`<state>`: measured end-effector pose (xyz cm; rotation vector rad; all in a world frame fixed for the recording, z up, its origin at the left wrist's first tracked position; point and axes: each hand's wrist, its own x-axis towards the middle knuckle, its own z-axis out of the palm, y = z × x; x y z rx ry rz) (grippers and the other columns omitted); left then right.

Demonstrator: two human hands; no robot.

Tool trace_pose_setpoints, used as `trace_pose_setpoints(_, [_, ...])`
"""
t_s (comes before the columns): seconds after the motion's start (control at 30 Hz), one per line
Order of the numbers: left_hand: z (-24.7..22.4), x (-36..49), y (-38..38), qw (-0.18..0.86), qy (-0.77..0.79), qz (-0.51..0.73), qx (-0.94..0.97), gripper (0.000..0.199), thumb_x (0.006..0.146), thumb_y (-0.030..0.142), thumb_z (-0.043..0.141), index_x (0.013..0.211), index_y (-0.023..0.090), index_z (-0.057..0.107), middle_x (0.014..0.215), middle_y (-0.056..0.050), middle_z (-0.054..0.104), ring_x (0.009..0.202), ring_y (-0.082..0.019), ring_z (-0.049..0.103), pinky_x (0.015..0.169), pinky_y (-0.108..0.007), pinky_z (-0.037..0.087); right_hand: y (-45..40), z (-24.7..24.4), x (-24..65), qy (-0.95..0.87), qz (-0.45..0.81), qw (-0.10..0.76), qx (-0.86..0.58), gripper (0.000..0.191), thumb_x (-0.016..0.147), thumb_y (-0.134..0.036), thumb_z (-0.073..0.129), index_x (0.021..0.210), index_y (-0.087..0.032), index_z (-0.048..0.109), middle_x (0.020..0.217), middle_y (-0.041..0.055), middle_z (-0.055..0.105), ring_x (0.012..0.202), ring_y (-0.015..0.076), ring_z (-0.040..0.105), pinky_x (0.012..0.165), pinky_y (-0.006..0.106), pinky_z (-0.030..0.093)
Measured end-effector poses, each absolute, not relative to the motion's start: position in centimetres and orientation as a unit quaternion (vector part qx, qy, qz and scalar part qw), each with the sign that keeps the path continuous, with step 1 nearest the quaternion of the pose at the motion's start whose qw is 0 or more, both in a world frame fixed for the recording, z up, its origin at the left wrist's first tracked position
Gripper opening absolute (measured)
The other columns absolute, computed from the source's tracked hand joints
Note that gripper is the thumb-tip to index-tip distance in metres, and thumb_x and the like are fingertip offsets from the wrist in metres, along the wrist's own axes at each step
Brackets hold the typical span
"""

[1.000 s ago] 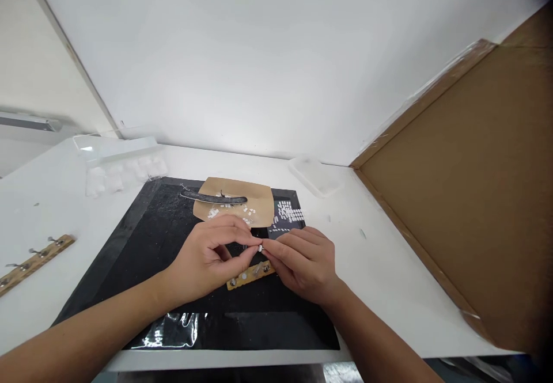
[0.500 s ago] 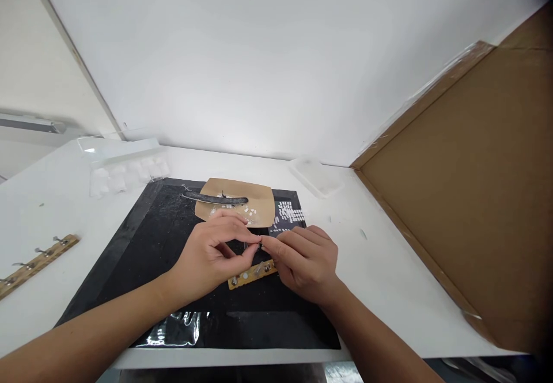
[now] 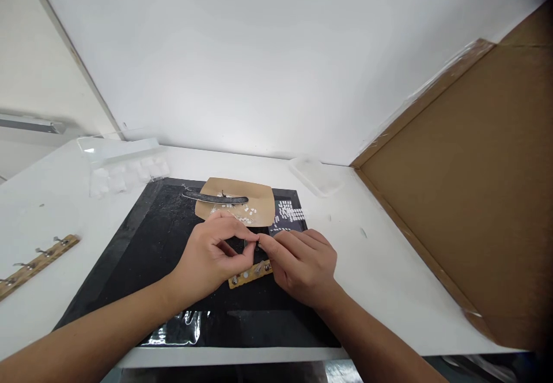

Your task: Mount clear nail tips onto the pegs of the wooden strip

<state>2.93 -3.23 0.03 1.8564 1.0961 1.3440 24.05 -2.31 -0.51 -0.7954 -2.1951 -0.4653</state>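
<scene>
- At the centre of the clock face, where the fingertips of both hands meet, is the small piece (image 3: 258, 245) being handled; only a speck of it shows, so its shape cannot be told.
- What has just changed: a pale glint at this spot half a second to a second ago is now mostly covered, and the right index fingertip sits slightly further toward 9 o'clock.
- That suggests a fine adjustment of the piece; it remains in hand, with nothing set down.
- The left hand (image 3: 213, 250), reaching in from 8 o'clock, is in a narrow pinch, thumb and index apparently on the piece.
- The right hand (image 3: 302, 265), reaching in from 4 o'clock, has its fingers curled and its index tip against the piece; its thumb is hidden, so I cannot tell whether it grips too.
- Just below, at 6 o'clock, a wooden strip (image 3: 253, 275) with metal clips lies on the black mat (image 3: 151, 245), partly behind the right hand.
- At 11 o'clock, a brown sheet (image 3: 261, 194) carries a dark curved file (image 3: 216, 199) and loose white bits (image 3: 249, 212).
- At 2 o'clock, rows of white tabs (image 3: 296, 215) lie near the right knuckles.
</scene>
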Motion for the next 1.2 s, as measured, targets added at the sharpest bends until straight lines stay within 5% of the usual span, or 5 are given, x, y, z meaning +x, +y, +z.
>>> trace_pose_setpoints(0.63, [0.4,3.3,-3.9,0.334,0.471,0.478,0.662,0.009,0.074,0.011,0.069,0.078,0.018,0.071,0.077,0.0,0.069,0.061,-0.01,0.063,0.046,-0.015,0.055,-2.7,-0.6,23.3,-0.861,-0.14,0.362,-0.328,0.022,0.095,-0.007,0.06,0.106,-0.022,0.073,0.068,-0.0046,0.067,0.06,0.0116,0.054,0.061,0.035,0.026])
trace_pose_setpoints(1.2, [1.1,2.4,-3.0,0.4,0.452,0.446,0.661,0.007,0.082,0.021,0.078,0.087,0.02,0.083,0.083,-0.003,0.08,0.067,-0.013,0.073,0.046,-0.011,0.052,-2.5,-0.4,24.0,-0.855,-0.119,0.37,-0.344,0.015,0.098,-0.014,0.065,0.106,-0.023,0.074,0.068,-0.0047,0.066,0.061,0.0111,0.056,0.06,0.035,0.026])
